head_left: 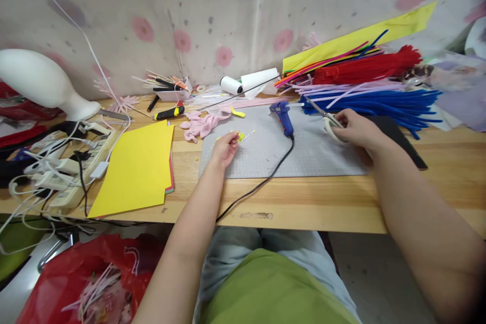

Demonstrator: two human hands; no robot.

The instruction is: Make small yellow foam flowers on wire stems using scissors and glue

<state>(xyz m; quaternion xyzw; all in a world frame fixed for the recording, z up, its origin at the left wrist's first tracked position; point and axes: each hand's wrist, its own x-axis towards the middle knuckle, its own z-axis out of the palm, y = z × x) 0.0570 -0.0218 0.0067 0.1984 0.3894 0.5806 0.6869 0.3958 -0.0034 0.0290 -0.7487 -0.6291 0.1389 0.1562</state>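
My left hand (226,150) is pinched at the left part of a grey cutting mat (304,159). Its fingertips close on a small yellow piece (240,136), and thin white strands (249,135) stick out beside it. Over the mat's right side, my right hand (355,129) grips scissors (327,120), blades pointing away to the upper left. A blue glue gun (284,119) lies between the hands, its black cord running to the front edge. Behind my left hand rest a pink fuzzy twisted shape (203,124) and a yellow scrap (238,112).
Yellow sheets (132,172) and a crowded power strip (78,177) are on the left. Blue (379,106) and red pipe cleaners (372,67) pile up at the back right. A yellow-black cutter (169,113) lies behind the sheets. A red bag (56,283) hangs below the table edge.
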